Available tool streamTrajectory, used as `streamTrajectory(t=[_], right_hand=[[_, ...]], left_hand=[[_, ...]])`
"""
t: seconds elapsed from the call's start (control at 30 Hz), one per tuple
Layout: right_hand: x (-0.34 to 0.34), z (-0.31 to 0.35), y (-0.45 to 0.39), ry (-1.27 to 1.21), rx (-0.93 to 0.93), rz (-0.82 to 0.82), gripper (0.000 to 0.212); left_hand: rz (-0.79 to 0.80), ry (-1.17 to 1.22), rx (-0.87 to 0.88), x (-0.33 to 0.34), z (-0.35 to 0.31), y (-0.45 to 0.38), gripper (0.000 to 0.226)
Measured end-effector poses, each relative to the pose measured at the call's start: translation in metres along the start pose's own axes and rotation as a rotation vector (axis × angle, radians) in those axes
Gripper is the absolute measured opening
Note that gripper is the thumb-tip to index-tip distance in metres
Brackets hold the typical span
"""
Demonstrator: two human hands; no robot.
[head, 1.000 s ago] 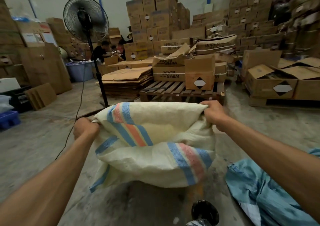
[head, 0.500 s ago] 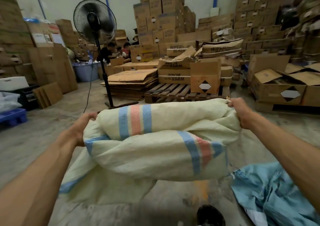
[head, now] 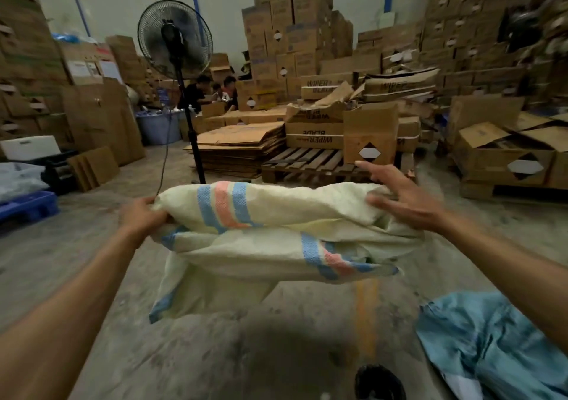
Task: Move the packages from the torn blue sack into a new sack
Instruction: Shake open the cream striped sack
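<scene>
The left hand (head: 142, 215) grips the left end of a cream woven sack (head: 270, 240) with blue and pink stripes, fingers curled into the bunched cloth. The right hand (head: 402, 198) is spread, fingers straight and splayed, at the sack's right end, holding nothing. Both bare forearms reach forward, keeping the sack in the air above the concrete floor (head: 215, 353), its lower part hanging down. A crumpled blue sack (head: 498, 347) lies on the floor at lower right, under the right forearm.
</scene>
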State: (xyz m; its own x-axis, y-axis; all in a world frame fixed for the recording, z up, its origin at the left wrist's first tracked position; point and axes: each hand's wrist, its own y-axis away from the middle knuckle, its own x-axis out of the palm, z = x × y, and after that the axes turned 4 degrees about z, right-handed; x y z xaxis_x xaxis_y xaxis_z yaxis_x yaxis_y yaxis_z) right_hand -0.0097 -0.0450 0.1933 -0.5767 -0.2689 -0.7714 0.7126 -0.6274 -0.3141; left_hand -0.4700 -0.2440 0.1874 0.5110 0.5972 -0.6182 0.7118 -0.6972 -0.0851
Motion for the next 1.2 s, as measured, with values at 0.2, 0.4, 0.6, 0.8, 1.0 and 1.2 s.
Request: streamTrajectory(t=[0.2,0.4,0.6,0.8,1.0,1.2], right_hand=[[0.034,0.035,-0.010,0.790,-0.170,0.095,0.054],[0.064,0.017,-0.009,1.019,-0.011,-0.283,0.023],[0.049,0.005,-0.014,0.024,0.526,-0.358,0.031],[0.006,-0.010,-0.013,-1.203,0.898,-0.328,0.016],[-0.022,-0.030,0.027,-1.128,0.710,-0.079,0.023],[-0.037,-0.043,0.042,-0.855,0.629,0.081,0.091]], left_hand=[[-0.091,0.568,-0.307,0.031,0.003,-0.012,0.038],[0.118,0.956,-0.495,0.053,-0.061,0.036,0.048],[0.248,1.147,-0.380,0.060,-0.066,0.045,0.041],[0.437,0.990,-0.229,0.053,-0.057,0.055,0.022],[0.852,1.256,0.280,0.015,0.000,0.035,0.071],[0.801,0.692,0.059,-0.002,-0.001,0.026,0.086]])
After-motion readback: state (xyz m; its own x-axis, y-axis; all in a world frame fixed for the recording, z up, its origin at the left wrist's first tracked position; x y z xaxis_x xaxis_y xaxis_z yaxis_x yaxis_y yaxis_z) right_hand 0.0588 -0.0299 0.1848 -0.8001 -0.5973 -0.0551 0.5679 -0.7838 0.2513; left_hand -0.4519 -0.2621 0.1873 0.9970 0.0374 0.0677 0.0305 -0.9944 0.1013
